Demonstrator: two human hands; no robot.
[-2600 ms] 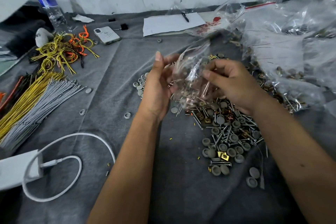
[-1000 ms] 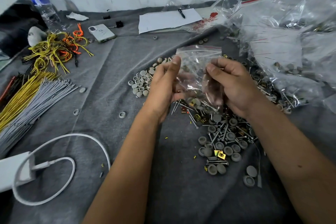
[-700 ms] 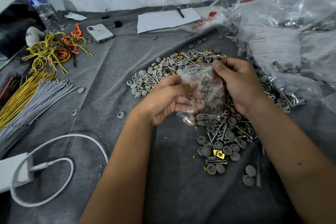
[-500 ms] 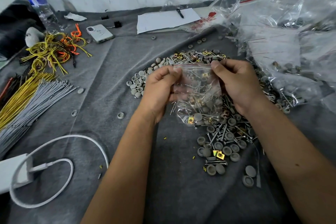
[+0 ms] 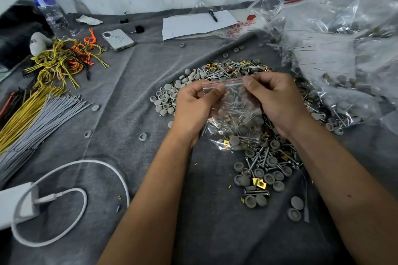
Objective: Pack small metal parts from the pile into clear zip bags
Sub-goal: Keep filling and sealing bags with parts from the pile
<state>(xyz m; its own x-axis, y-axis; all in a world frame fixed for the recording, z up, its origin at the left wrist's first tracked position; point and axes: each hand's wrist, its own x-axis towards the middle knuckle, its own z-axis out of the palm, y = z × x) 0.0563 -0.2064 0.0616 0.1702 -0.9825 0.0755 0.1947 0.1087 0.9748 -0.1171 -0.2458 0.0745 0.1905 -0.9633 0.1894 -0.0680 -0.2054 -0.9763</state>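
A clear zip bag (image 5: 234, 114) with a red strip along its top hangs upright between my hands, holding screws, grey caps and brass clips at its bottom. My left hand (image 5: 193, 105) pinches the left end of the zip edge. At the right end, my right hand (image 5: 275, 99) pinches the same edge. Under and behind the bag lies the pile of small metal parts (image 5: 265, 161) on the grey cloth, with a cluster of grey caps (image 5: 165, 99) to its left.
Filled clear bags (image 5: 344, 60) are heaped at the right. Yellow and grey wire bundles (image 5: 32, 114) lie at the left, a white charger and cable (image 5: 64, 198) at the front left. A phone (image 5: 118, 39), paper with pen (image 5: 198, 23) and water bottle (image 5: 46, 8) sit at the back.
The bag has been turned upright and lifted slightly. Both hands have shifted up to its zip edge, and the parts have settled at the bottom.
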